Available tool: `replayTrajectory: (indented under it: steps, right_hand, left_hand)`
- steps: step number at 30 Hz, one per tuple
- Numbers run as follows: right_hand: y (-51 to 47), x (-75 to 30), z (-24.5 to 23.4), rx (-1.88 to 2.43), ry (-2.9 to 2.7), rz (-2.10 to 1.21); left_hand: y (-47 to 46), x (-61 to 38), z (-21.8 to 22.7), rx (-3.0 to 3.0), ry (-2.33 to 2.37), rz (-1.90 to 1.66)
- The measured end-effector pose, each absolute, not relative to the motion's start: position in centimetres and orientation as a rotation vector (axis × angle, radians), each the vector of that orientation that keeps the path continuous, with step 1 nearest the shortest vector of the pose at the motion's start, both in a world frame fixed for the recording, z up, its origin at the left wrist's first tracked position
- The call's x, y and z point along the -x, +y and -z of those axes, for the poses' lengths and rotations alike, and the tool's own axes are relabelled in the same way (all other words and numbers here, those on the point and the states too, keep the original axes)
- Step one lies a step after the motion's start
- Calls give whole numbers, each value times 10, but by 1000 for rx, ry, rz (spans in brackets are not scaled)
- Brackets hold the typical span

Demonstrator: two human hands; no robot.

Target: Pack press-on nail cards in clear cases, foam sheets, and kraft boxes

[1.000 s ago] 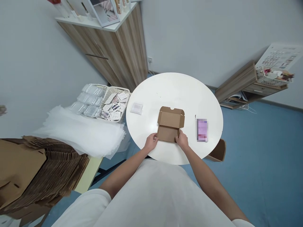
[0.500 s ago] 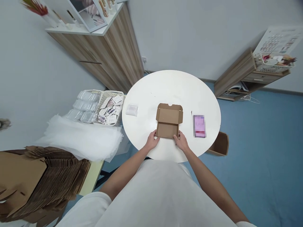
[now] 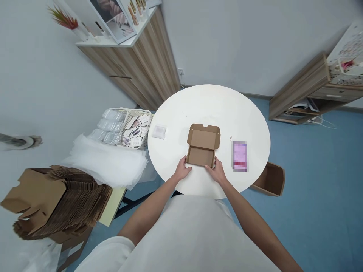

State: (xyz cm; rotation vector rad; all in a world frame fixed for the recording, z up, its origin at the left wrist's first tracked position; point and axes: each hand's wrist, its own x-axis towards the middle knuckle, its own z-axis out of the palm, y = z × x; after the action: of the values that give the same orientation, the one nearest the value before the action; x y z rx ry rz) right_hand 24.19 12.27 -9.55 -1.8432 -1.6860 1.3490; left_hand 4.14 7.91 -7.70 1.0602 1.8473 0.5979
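Observation:
A small brown cardboard box (image 3: 202,151) stands with its lid flipped back on the round white table (image 3: 210,105), near the front edge. My left hand (image 3: 183,170) grips the box's near left corner with curled fingers. My right hand (image 3: 216,170) grips the near right corner the same way. A pink phone (image 3: 239,155) lies to the right of the box. A small clear packet (image 3: 159,131) lies to its left.
Left of the table stand baskets of clear cases and printed cards (image 3: 135,130), a heap of white foam sheets (image 3: 106,160) and a stack of flat cardboard blanks (image 3: 61,200). An open brown box (image 3: 270,179) sits on the blue floor at right. Wooden cabinets line the walls.
My hands have stayed on the box's near corners, and the box has settled squarer on the table. My head has shifted, so the room appears moved.

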Motion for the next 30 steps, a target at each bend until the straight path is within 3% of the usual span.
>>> replayTrajectory:
  steps: [6, 12, 15, 24, 30]
  right_hand:
    - [122, -251, 86, 1796, -1757, -1451]
    - [120, -257, 49, 1759, -1946, -919]
    - [125, -239, 33, 1621, -2025, -880]
    - [135, -120, 28, 1385, -2406, -1240]
    - [164, -32, 52, 1690, -1780, -1638]
  left_hand:
    - [75, -41, 78, -1030, 1844, -614]
    - [66, -19, 67, -1097, 1816, -646]
    - [68, 7, 58, -1199, 1848, -635]
    - [102, 126, 56, -1360, 2063, -595]
    - [150, 183, 72, -1221, 2101, -422]
